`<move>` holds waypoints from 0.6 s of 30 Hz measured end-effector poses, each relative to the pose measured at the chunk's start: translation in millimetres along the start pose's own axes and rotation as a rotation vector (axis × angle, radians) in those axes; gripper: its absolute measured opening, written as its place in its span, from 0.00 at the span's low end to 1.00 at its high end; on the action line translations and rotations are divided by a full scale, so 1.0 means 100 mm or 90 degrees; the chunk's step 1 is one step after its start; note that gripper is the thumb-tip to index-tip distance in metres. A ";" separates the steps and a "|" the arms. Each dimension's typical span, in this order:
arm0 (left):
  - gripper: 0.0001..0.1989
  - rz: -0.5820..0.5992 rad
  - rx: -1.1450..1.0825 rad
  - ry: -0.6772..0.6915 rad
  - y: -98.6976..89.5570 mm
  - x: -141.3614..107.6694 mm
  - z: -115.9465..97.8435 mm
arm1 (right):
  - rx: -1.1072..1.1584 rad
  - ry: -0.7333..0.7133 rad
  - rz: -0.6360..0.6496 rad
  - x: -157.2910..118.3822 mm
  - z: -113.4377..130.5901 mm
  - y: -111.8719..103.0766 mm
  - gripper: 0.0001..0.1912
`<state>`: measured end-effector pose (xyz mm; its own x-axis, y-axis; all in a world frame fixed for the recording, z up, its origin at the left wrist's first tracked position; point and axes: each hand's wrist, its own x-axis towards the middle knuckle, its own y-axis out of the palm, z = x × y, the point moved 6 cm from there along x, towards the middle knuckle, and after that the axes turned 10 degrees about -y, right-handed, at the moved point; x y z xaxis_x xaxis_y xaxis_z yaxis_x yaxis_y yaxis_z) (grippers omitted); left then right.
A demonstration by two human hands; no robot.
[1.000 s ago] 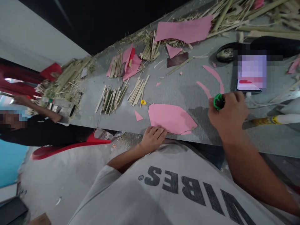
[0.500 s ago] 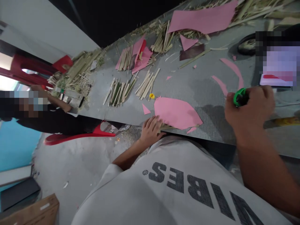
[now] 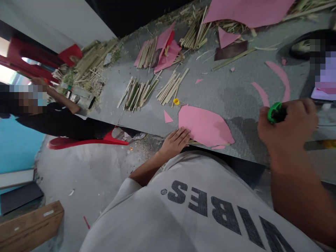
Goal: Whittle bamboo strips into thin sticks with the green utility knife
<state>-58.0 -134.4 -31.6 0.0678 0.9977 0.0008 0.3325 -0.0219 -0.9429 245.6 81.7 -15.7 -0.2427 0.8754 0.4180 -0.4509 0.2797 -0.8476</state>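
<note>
A large pink paper piece (image 3: 206, 126) with cut edges lies at the table's near edge, partly over some thin sticks. My left hand (image 3: 175, 141) rests flat on its left corner, fingers extended. At the right, above the table, my right hand (image 3: 288, 120) is closed around green-handled scissors (image 3: 274, 112); only the green loop shows and the blades are hidden. Two curved pink strips (image 3: 282, 78) lie just beyond that hand. A small yellow ring (image 3: 176, 101) and a pink triangle (image 3: 168, 117) sit left of the large piece.
Bundles of thin sticks (image 3: 139, 93) and folded pink paper (image 3: 170, 52) lie farther back. A pink sheet (image 3: 246, 12) covers plant scraps at the far edge. Right: a black round object (image 3: 301, 47) and a lit screen (image 3: 327, 78). Another person (image 3: 57, 119) works at left.
The view has shifted, so the table items appear moved. My left hand lies a little farther onto the pink paper. My right hand still holds the green handle.
</note>
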 end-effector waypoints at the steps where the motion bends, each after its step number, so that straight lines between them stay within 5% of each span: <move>1: 0.24 0.000 -0.023 -0.004 -0.03 -0.01 0.01 | 0.007 -0.003 -0.003 0.00 0.00 -0.01 0.17; 6: 0.29 -0.061 -0.172 -0.070 -0.30 -0.02 0.14 | 0.037 -0.017 -0.029 -0.01 0.00 -0.06 0.18; 12: 0.33 -0.281 -0.457 -0.237 -0.67 0.25 0.28 | 0.076 0.003 -0.083 0.01 0.01 -0.13 0.11; 15: 0.36 -0.343 -0.655 -0.284 -0.64 0.50 0.18 | 0.100 -0.003 -0.108 0.04 0.10 -0.24 0.13; 18: 0.37 -0.323 -0.826 -0.303 -0.49 0.71 -0.01 | 0.118 -0.017 -0.106 0.03 0.23 -0.37 0.15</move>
<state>-68.9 -62.9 15.3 -0.5346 0.8370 -0.1171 0.8353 0.5443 0.0772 241.8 65.1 25.0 -0.1740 0.8119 0.5573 -0.6357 0.3396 -0.6932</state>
